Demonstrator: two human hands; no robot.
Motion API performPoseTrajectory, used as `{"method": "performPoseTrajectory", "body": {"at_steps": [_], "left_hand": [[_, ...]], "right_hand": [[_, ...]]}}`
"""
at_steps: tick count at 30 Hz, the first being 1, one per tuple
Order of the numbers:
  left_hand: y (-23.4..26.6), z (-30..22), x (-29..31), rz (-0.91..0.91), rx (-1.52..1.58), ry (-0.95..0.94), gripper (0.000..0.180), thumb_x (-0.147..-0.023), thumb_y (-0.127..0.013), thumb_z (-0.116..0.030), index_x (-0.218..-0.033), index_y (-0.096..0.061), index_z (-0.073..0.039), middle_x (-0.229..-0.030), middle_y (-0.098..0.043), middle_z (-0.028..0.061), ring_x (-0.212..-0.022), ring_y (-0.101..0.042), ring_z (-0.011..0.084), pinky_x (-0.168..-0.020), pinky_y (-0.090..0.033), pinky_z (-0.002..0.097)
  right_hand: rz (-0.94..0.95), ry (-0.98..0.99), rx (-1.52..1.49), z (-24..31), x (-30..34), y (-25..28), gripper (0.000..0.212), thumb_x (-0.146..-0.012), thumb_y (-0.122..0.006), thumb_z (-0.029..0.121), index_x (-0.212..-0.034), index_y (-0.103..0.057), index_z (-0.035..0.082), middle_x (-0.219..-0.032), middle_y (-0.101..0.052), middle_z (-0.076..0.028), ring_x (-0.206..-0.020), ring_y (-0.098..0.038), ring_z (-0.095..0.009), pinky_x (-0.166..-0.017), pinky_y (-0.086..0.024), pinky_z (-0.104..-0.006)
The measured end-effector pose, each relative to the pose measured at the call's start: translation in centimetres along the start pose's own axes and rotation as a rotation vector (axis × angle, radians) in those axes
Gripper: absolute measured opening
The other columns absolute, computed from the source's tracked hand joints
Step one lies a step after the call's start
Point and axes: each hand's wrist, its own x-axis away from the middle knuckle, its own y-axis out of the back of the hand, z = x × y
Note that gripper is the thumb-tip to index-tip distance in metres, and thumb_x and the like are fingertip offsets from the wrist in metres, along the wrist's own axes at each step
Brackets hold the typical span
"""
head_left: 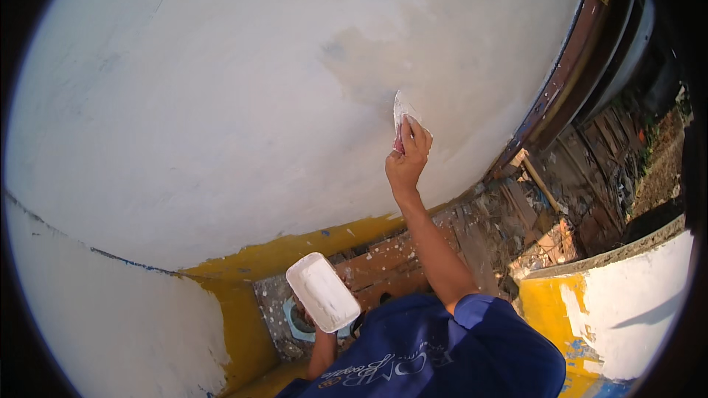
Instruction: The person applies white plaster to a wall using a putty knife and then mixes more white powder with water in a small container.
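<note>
My right hand [408, 161] is raised to the wall [221, 103], its fingers closed round a putty knife [404, 109] smeared with white. The blade lies against or very near the wall, beside a greyish-beige patch in the white coat. Lower down, my left hand [302, 314] holds a white rectangular tub [323, 292] from beneath and behind, so most of the hand is hidden. White paste coats the inside of the tub, which is tilted with its mouth toward the wall.
Yellow paint [295, 250] shows along the wall's lower edge and the left corner. Brown boards [383, 262] and a light-blue ring-shaped thing [295, 324] lie below. Rubble and wood scraps [538, 199] spread at right, beside a low white-and-yellow wall [627, 317]. A brown frame [546, 96] edges the wall.
</note>
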Motion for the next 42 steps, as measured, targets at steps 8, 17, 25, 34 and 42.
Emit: {"method": "performPoseTrajectory", "body": {"at_steps": [8,17,25,34,42], "left_hand": [[-2.1,-0.3,1.1,0.006,0.03,-0.031,0.074,-0.093,-0.048,-0.059,-0.145,-0.038,-0.007,-0.133,-0.052,0.0216,-0.115,-0.057,0.038,-0.092,-0.052,0.0561],[3.6,-0.1,2.1,-0.047,0.12,-0.02,0.107,-0.07,-0.07,-0.068,-0.15,-0.029,-0.009,-0.141,-0.046,0.0236,-0.123,-0.052,0.0429,-0.098,-0.045,0.0656],[-0.8,-0.5,1.4,-0.038,0.05,-0.009,0.071,-0.093,-0.05,-0.057,-0.143,-0.039,-0.006,-0.133,-0.051,0.0198,-0.116,-0.056,0.0367,-0.095,-0.049,0.0559],[2.2,0.5,1.5,-0.094,0.048,0.007,0.069,-0.095,-0.049,-0.054,-0.143,-0.038,-0.006,-0.128,-0.054,0.0196,-0.115,-0.056,0.0352,-0.095,-0.05,0.0533],[2.2,-0.7,1.3,-0.074,0.119,0.005,0.113,-0.068,-0.067,-0.075,-0.151,-0.028,-0.009,-0.138,-0.049,0.0266,-0.118,-0.054,0.0479,-0.095,-0.046,0.0678]], "right_hand": [[0.159,0.045,-0.162,2.6,6.1,-0.8,0.063,-0.062,-0.057,-0.019,-0.121,-0.064,0.002,-0.123,-0.059,-0.012,-0.109,-0.051,-0.036,-0.09,-0.047,-0.0423],[0.162,0.093,-0.104,4.3,4.8,-3.3,0.07,-0.061,-0.06,-0.014,-0.128,-0.061,0.005,-0.129,-0.055,-0.009,-0.115,-0.047,-0.036,-0.096,-0.044,-0.0429],[-0.014,0.048,-0.124,3.0,-0.5,2.0,0.059,-0.064,-0.059,-0.016,-0.12,-0.065,0.0,-0.121,-0.061,-0.012,-0.106,-0.051,-0.034,-0.089,-0.048,-0.0404],[0.213,0.049,-0.107,5.0,4.9,-1.2,0.064,-0.064,-0.056,-0.018,-0.123,-0.065,0.004,-0.122,-0.061,-0.011,-0.109,-0.051,-0.034,-0.089,-0.048,-0.0396],[-0.021,0.031,-0.079,-2.5,4.2,2.7,0.064,-0.062,-0.053,-0.021,-0.121,-0.066,0.002,-0.117,-0.063,-0.013,-0.103,-0.054,-0.033,-0.084,-0.047,-0.0392]]}}
